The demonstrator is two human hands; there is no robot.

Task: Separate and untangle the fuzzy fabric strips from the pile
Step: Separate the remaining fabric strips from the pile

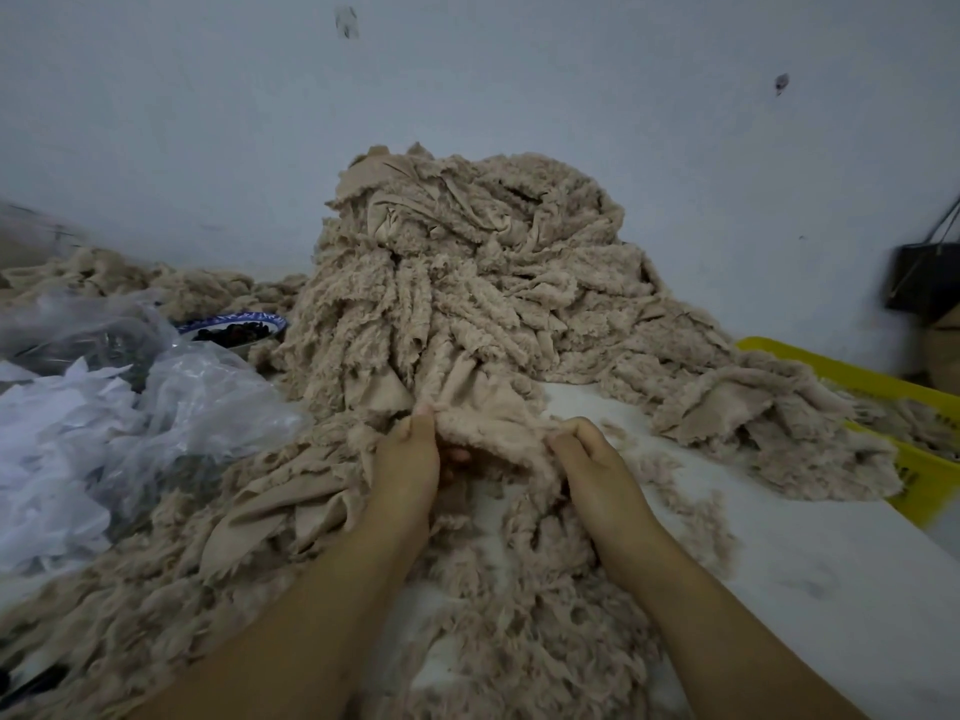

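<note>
The fuzzy beige strip (485, 426) we are working on lies at the foot of the pile (467, 283), stretched between both hands just in front of us. Its far end runs up into the heap, where many similar strips hang down side by side and overlap. The left hand (408, 459) grips the strip's left edge, with its fingers curled underneath and the thumb on top. The right hand (587, 457) pinches the other edge in bent fingers (569, 433). Loose strips and shed fluff (519, 615) cover the white worktop (779, 537) beneath our forearms.

We judge the main risk to be pulling before the strip is free. A hard tug towards us could tighten any knot higher up, or drag neighbouring strips down with it. The heap stands tall and leans against the wall, so a sharp pull could also make part of it slump forward. The blue-rimmed bowl (234, 327) touches its left flank, beside the crumpled plastic bags (182, 407), and sliding fabric could bury or tip it. On the right, strips already spill over the yellow crate (857, 379). The edges look ragged, so forcing the strip may tear it or shed more fluff.
</note>
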